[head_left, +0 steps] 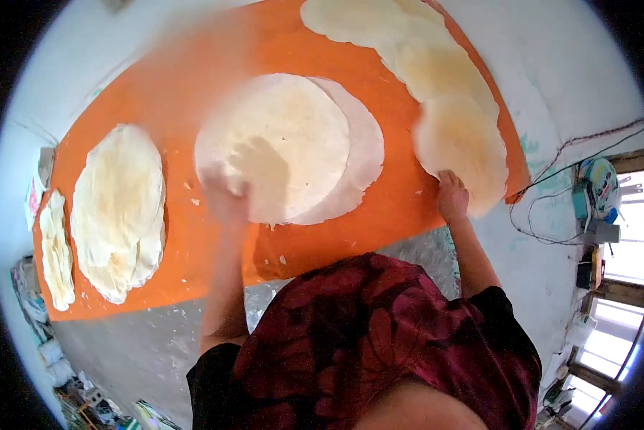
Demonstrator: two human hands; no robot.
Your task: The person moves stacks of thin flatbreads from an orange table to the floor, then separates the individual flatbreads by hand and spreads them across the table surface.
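Observation:
A large round of thin flatbread (293,129) lies mid-table, overlapping a paler, pinkish round sheet (368,150) whose edge shows to the right. My left hand (227,197) is over the near left rim of that round, its fingers smeared by motion and a hand-shaped shadow beside it. At the right, my right hand (452,197) has its fingers closed on the near edge of another thin flatbread (465,147). The left rim of this flatbread looks blurred, and it overlaps more pale sheets (437,68) running toward the far edge.
An orange-covered table (322,247) carries everything. On its left lie a stack of flatbreads (117,208) and a narrow folded one (57,251). A translucent blur crosses the far left. Cables (551,172) and a fan-like appliance (598,190) are by the wall at right.

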